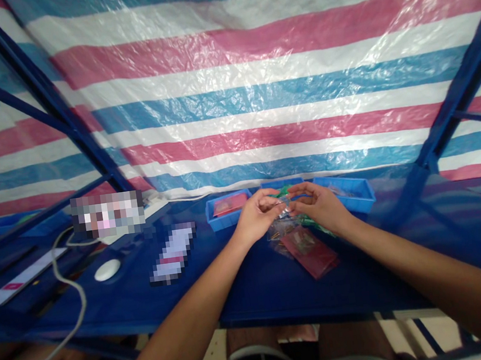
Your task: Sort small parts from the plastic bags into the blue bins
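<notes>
Pinching clear plastic (285, 206) between both hands (256, 216) (321, 205)

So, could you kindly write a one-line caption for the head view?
Left hand and right hand meet at a small clear packet above a blue table, before blue trays and a red bag.

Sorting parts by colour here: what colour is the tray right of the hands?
The tray is bright blue, best seen in the head view.

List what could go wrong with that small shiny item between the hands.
The small shiny item, pinched between the left hand and right hand, is tiny and could slip. It might then fall among the loose clear bags and red packet below, where it could be hard to spot.
</notes>
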Action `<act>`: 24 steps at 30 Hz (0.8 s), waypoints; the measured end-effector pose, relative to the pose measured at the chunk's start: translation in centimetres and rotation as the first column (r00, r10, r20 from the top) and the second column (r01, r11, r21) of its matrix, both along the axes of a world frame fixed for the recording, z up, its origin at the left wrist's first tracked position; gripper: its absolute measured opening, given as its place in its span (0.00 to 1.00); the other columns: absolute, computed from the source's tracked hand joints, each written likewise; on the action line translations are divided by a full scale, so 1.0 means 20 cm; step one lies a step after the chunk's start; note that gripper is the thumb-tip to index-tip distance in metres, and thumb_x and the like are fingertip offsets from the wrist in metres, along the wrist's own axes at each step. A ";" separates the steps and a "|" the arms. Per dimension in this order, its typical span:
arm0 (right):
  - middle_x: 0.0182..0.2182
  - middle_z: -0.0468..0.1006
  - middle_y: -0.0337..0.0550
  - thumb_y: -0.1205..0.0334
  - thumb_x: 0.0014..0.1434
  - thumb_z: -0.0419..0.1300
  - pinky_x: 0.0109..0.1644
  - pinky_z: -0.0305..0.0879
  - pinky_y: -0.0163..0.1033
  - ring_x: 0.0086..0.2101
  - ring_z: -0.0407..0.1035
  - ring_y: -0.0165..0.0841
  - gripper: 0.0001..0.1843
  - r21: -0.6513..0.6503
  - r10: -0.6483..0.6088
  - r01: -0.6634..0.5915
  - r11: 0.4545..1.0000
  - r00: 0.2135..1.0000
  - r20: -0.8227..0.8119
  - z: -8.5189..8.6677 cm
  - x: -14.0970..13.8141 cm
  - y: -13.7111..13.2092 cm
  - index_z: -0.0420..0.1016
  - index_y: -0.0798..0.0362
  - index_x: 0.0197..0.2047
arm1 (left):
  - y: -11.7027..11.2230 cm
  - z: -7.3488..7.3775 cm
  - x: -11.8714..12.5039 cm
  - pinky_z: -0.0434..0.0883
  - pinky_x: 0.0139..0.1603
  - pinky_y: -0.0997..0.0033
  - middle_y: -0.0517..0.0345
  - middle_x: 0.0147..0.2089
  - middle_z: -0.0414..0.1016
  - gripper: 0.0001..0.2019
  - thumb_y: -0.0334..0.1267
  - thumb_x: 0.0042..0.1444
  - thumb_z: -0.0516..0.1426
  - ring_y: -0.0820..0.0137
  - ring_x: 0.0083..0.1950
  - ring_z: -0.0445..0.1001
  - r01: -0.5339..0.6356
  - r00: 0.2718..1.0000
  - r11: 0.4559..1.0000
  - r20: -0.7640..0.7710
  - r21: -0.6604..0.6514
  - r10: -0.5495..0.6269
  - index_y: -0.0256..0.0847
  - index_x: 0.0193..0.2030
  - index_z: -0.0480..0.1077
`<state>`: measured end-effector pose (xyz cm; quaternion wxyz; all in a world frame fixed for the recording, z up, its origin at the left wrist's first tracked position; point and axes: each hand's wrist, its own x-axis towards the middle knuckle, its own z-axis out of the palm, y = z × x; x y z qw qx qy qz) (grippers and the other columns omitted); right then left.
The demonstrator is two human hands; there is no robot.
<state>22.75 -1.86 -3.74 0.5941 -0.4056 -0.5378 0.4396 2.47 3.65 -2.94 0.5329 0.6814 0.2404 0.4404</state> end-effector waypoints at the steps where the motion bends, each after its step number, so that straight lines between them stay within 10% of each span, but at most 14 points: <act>1: 0.45 0.84 0.43 0.55 0.54 0.76 0.43 0.82 0.44 0.34 0.82 0.34 0.23 0.005 -0.001 0.001 1.000 1.000 0.009 0.00 0.00 0.00 0.78 0.49 0.50 | 0.00 0.00 0.00 0.74 0.45 0.70 0.55 0.39 0.84 0.25 0.45 0.53 0.74 0.69 0.39 0.82 -0.003 1.000 1.000 -0.004 0.007 0.003 0.39 0.52 0.74; 14: 0.32 0.80 0.37 0.54 0.54 0.72 0.36 0.77 0.42 0.30 0.75 0.34 0.18 0.025 0.018 -0.018 1.000 1.000 0.006 0.02 -0.03 -0.01 0.74 0.47 0.45 | -0.07 0.03 -0.03 0.73 0.45 0.69 0.55 0.41 0.81 0.22 0.43 0.66 0.64 0.66 0.43 0.80 -0.097 0.957 0.923 -0.219 0.372 0.189 0.43 0.64 0.71; 24: 0.37 0.83 0.42 0.55 0.57 0.70 0.38 0.76 0.39 0.36 0.76 0.35 0.12 -0.082 0.104 -0.116 0.990 0.984 -0.148 0.08 -0.01 -0.05 0.85 0.50 0.42 | -0.05 0.05 -0.02 0.75 0.45 0.69 0.51 0.45 0.84 0.15 0.35 0.65 0.56 0.64 0.46 0.81 0.015 0.992 0.989 -0.125 0.149 0.004 0.40 0.52 0.81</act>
